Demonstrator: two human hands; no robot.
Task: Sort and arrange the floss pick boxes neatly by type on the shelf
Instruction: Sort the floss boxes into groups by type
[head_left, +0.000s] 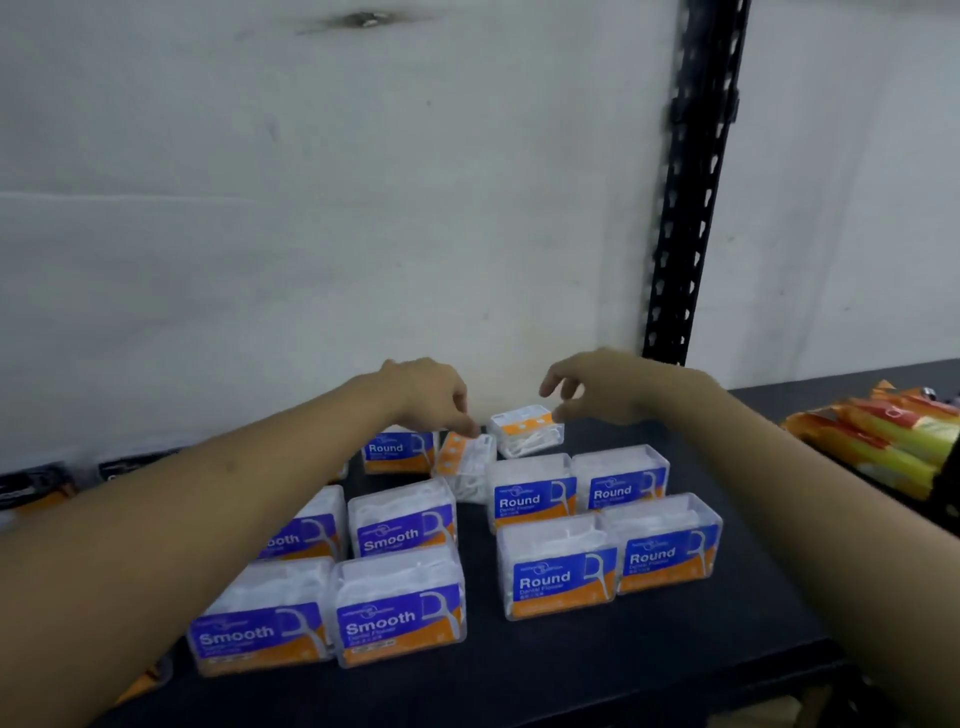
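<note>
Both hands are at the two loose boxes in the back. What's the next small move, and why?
Probably close the right hand on the rear box and turn its label forward. That hand's fingers are spread beside it, its type cannot be read from here, and it stands askew behind the Round boxes. The left hand is at the tilted box.

Clear floss pick boxes (556, 571) grouped on shelf (649, 670)
</note>
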